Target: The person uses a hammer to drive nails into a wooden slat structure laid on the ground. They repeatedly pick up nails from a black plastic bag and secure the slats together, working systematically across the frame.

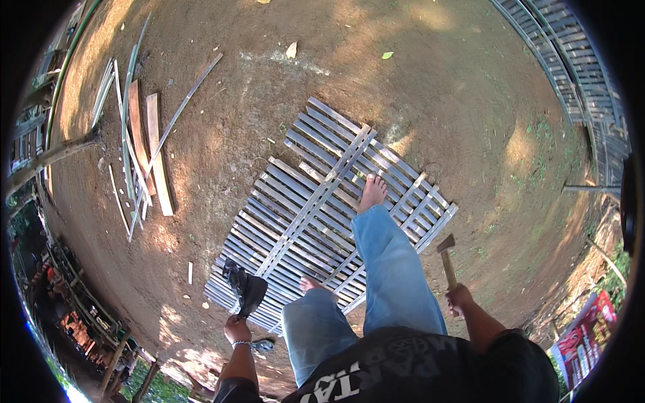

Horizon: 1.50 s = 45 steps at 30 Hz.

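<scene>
Head view: standing barefoot on a slatted panel laid across the middle of the ground. Gripping a hatchet by its wooden handle in the closed fingers of the right hand, just right of the panel. Clutching the near end of a black item, perhaps a bag or pouch, in the closed fingers of the left hand, over the panel's near left part. Judging by the blade clear of the slats, more likely at a step of carrying tools than of cutting. Probably calling next for steady footing over the gaps, and for keeping the blade away from bare feet. Underneath and around, brown earthen ground in dappled light. To the far left, loose boards among thin strips; to the far right, a slatted fence; to the near right, a red banner.
</scene>
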{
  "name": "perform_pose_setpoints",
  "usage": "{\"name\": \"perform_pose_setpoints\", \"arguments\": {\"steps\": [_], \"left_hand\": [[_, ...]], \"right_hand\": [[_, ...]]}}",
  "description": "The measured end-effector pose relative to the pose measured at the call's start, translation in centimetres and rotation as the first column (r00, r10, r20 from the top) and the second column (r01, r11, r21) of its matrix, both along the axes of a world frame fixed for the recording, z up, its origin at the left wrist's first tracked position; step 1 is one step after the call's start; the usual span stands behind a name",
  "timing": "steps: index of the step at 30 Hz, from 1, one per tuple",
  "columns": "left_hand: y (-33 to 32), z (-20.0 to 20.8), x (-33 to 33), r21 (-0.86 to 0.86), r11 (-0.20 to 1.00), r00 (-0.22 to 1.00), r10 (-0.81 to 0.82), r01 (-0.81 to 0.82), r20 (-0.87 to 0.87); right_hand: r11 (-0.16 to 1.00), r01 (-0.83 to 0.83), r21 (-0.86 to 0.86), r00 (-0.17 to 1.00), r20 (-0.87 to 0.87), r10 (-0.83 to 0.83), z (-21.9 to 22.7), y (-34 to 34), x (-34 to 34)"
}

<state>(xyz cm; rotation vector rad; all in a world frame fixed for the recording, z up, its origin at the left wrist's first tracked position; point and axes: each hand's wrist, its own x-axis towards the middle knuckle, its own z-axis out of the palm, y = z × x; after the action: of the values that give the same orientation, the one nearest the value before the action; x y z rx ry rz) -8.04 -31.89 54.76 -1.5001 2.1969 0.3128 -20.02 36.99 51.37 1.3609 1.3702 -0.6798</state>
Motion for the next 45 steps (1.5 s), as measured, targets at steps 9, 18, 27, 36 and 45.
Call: {"name": "perform_pose_setpoints", "arguments": {"steps": [9, 18, 27, 36, 45], "left_hand": [[12.3, -1.2, -4.5, 0.17, 0.979, 0.974, 0.145, -0.115, -0.172], [16.4, -1.3, -2.2, 0.313, 0.949, 0.966, 0.119, -0.043, -0.229], [14.5, 1.8, -5.2, 0.253, 0.937, 0.967, 0.253, -0.242, -0.011], [11.8, 0.6, -10.5, 0.024, 0.936, 0.934, 0.349, -0.352, 0.07], [11.3, -8.4, -11.6, 0.293, 0.795, 0.676, 0.606, -0.531, -0.42]], "right_hand": [[0.931, -0.366, -0.007, 0.915, -0.187, 0.358, 0.1, 2.4, -13.2], [0.715, -0.698, -0.029, 0.709, -0.167, 0.685, 3.8, -5.0, -18.4], [0.236, -0.96, -0.15, 0.266, -0.227, 0.937, -3.4, -6.8, -28.1], [0.586, -0.81, 0.014, 0.563, -0.262, 0.784, -2.1, -6.4, -42.1], [0.655, -0.749, 0.103, 0.643, -0.131, 0.755, 1.8, -6.0, -37.8]]}}
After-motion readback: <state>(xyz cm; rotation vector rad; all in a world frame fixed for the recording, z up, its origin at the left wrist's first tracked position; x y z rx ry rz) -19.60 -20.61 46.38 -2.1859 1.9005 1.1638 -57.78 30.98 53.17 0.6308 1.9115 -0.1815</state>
